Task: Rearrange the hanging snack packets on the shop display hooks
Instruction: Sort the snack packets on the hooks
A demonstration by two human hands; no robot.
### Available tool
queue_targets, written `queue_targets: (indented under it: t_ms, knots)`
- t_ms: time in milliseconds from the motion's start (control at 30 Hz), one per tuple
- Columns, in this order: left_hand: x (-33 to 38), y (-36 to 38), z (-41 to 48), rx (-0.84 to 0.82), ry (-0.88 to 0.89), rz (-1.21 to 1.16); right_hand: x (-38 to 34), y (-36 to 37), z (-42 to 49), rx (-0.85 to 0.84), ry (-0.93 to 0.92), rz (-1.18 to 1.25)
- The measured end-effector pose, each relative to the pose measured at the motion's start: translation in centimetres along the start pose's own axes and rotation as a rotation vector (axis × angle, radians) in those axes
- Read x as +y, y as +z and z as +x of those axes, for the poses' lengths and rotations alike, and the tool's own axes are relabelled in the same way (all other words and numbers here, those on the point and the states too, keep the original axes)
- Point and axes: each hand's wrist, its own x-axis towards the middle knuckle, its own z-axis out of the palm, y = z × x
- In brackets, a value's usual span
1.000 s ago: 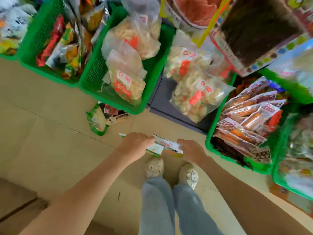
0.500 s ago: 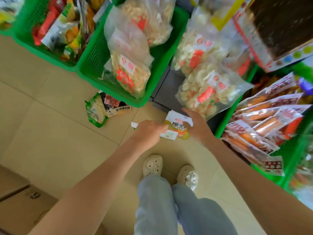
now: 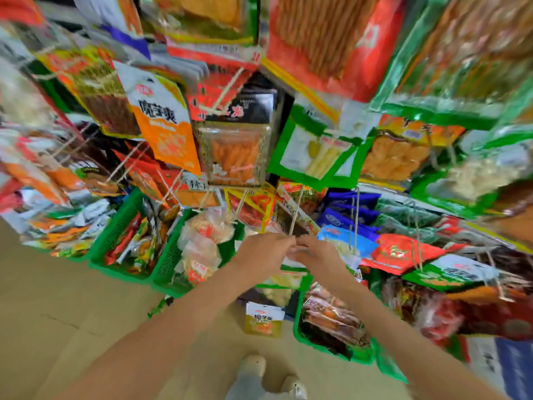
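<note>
The left hand [image 3: 264,249] and right hand [image 3: 317,252] meet fingertip to fingertip just under the tip of a display hook [image 3: 294,215]. Blur hides whether they pinch anything. Rehanging looks to be midway: below the hands a packet [image 3: 264,319] lies on the floor [image 3: 57,313], not yet hung. Up and left of the hands, an orange hanging packet [image 3: 163,122] reads 魔芋爽, and the packet on the floor seems to read the same.

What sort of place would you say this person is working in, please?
Most likely a small snack shop: printed snack packets hang overhead, and green baskets on the tiled floor hold more bagged snacks.
</note>
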Motion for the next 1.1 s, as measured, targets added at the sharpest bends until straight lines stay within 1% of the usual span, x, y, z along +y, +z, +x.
queue_targets:
  t_ms: [100,167,233,300,400,467,500,567,633,700,833,933,1100]
  knots:
    - [2.0,-4.2,0.6,-0.023,0.055,-0.070,-2.3,-3.8,-1.7,0.089,-0.033,-0.082]
    - [3.0,-6.6,1.1,-0.008,0.090,-0.078,-3.3,-5.6,-2.4,0.191,-0.075,-0.030]
    - [3.9,-8.9,2.0,0.056,0.113,-0.125,-4.5,-7.5,-2.8,0.285,-0.162,-0.015]
    - [4.2,-10.5,3.0,0.129,0.131,-0.133,-6.2,-9.3,-2.8,0.318,-0.191,0.016]
    - [4.3,-12.3,4.1,0.206,0.166,-0.045,-7.5,-11.5,-2.1,0.346,-0.132,0.243]
    - [4.1,-13.2,4.4,0.225,0.191,-0.012,-7.4,-12.7,-1.0,0.412,-0.074,0.454]
    - [3.9,-13.5,4.6,0.233,0.198,-0.005,-7.2,-13.4,-0.3,0.441,-0.039,0.521]
    - [3.5,-14.1,5.0,0.270,0.185,0.031,-6.8,-14.4,1.4,0.446,0.049,0.559]
    - [3.0,-14.6,5.5,0.327,0.153,0.039,-6.6,-14.8,3.2,0.416,0.125,0.527]
    - [2.7,-15.1,5.9,0.381,0.128,0.049,-7.0,-14.9,4.6,0.411,0.154,0.515]
    - [1.6,-15.1,6.0,0.418,0.105,0.062,-7.8,-14.7,6.5,0.472,0.124,0.634]
    - [0.8,-14.6,5.3,0.448,0.099,0.048,-7.7,-14.4,6.8,0.508,0.080,0.585]
    - [-0.1,-14.0,4.4,0.473,0.136,0.037,-7.3,-13.4,4.9,0.505,0.020,0.616]
